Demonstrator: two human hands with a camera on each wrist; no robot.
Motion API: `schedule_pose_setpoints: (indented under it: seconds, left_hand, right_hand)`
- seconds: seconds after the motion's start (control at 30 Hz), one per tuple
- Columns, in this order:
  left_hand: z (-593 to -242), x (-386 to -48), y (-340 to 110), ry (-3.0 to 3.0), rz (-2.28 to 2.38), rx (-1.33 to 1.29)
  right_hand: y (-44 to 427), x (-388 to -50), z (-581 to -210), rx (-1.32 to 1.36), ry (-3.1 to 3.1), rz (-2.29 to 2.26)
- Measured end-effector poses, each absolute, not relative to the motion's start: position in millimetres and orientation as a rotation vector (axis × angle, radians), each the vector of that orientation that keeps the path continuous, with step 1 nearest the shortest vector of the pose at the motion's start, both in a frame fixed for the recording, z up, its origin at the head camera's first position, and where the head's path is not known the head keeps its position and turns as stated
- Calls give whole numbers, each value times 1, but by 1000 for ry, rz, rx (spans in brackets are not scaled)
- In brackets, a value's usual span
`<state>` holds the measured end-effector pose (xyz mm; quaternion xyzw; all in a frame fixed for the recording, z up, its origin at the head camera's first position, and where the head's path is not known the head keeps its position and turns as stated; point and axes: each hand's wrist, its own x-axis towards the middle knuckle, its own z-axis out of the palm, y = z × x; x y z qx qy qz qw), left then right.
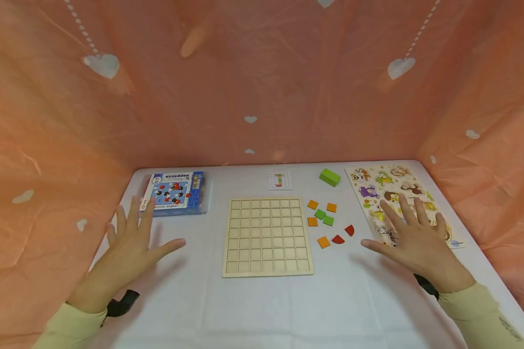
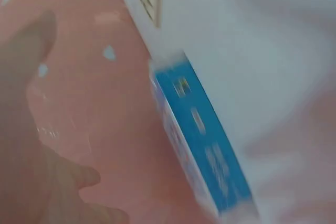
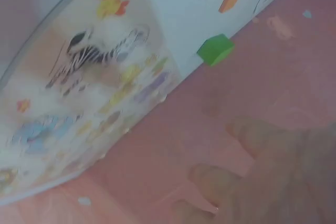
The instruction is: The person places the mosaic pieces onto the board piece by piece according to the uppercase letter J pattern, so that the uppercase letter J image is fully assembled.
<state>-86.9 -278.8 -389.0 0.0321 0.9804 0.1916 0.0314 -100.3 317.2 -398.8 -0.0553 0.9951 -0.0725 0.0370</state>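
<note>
My left hand (image 1: 131, 247) is spread with straight fingers above the left of the table, holding nothing, nearest to a blue-and-white boxed molecular model set (image 1: 172, 194). On the other side my right hand (image 1: 419, 247) is likewise spread, near the lower part of an animal puzzle board (image 1: 367, 198). Between them lies a pale wooden grid board (image 1: 268, 237) with bare square cells. Right of the grid are several orange square tiles (image 1: 323, 242), two green tiles (image 1: 328, 221) and two red quarter-round pieces (image 1: 338, 239). The left wrist view shows the box's blue side (image 2: 205, 135), blurred.
Behind the grid board lies a small pattern card (image 1: 280, 180) with a coloured hook shape. A green block (image 1: 330, 177) stands to its right. White cloth (image 1: 253, 310) covers the table, and a pink curtain (image 1: 262, 87) with hearts encloses its back and sides.
</note>
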Motion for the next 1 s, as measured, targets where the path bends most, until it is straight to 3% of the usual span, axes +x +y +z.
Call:
schedule_pose_setpoints:
  seconds: [0.4,0.67,1.0]
  left_hand:
    - [-414,-127,-215,2822,955,217]
    - [-432,-152,-181,2834,982,159]
    - [-435,-158,-160,2765,956,58]
  right_hand:
    - [289,-134,-405,-601,3185,-520]
    - [271,-171,-410,-543,3034,-634]
    - [257,-203,-421,-476,2922,-533]
